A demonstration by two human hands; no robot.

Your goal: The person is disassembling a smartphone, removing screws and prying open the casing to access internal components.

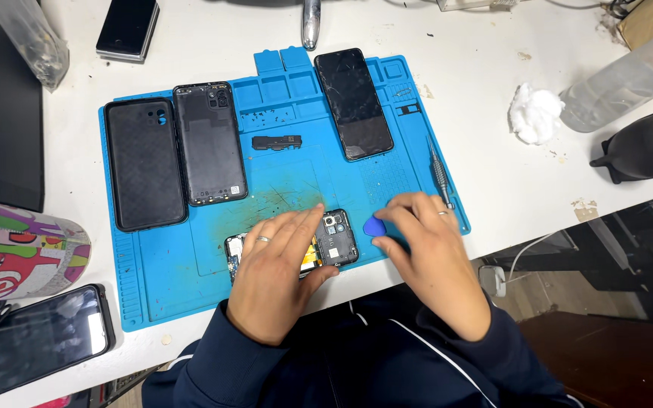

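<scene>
While pinning the opened phone (326, 243) flat against the blue repair mat (168, 279), left hand (277, 272) lies palm down across most of its body, fingers spread and extended, a ring on 1 of them. Only the camera end of the phone and a sliver of its other end showing past the hand; long axis running left to right along the mat's near edge. Just to the right, right hand (432, 253) pinching a small blue pick (374, 227) between thumb and fingertips, tip aimed left at the phone's exposed camera end and near it, not clearly touching. Right hand therefore nearer that end, left hand squarely on top.

Further out on the mat: a small black component (276, 142) lying apart at centre, a slim screwdriver (440, 172) along the right edge close beyond the right hand's knuckles. Beyond those, 2 black back covers (175, 155) side by side at left and a dark screen panel (353, 102) at upper right. Off the mat, a white cotton wad (534, 112) at far right, another phone (35, 340) at near left. Nothing lying between pick and phone.
</scene>
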